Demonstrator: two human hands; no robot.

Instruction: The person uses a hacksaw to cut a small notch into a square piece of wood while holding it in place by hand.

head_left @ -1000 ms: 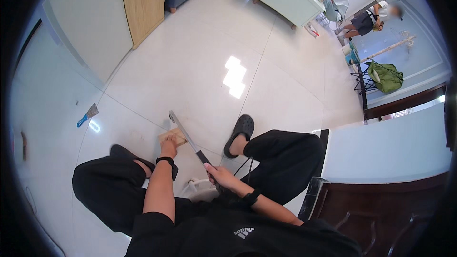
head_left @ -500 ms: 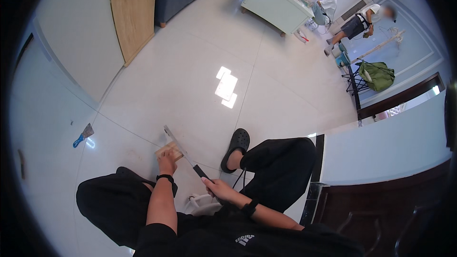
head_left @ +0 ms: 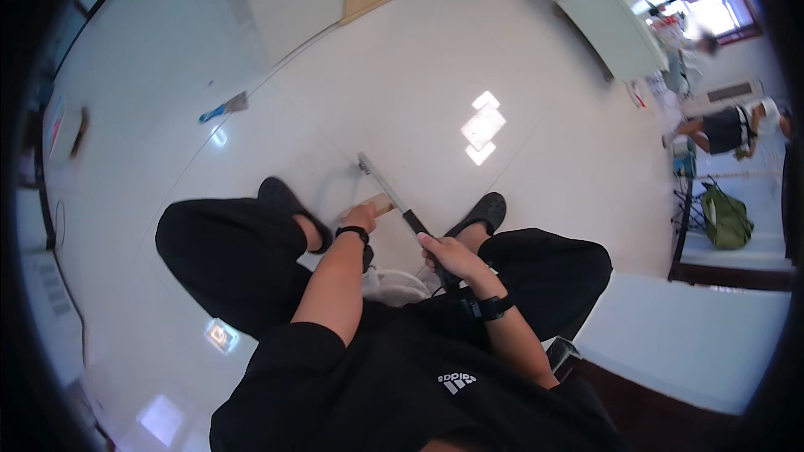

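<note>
My right hand (head_left: 452, 256) is closed around the black handle of a long, thin metal tool (head_left: 387, 183). From the grip the tool runs forward and left, with a small fitting at its far end; its exact kind is unclear. Close to its left side, my left hand (head_left: 360, 218) grips a light wooden block (head_left: 381, 202) low between my feet. The fingers partly cover the block, and the shaft crosses over its right end. I cannot tell whether tool and wood touch.
A blue-handled scraper (head_left: 224, 108) lies on the tiled floor to the left. Below my hands is a white round stool-like object (head_left: 394, 286). A pale cabinet (head_left: 615, 25), a green bag (head_left: 725, 218) and a person (head_left: 727, 129) are at the far right.
The whole view has turned, so the room and both hands appear shifted rightward. My left hand still holds the block, its fingers now less spread. The tool stays in my right hand.
</note>
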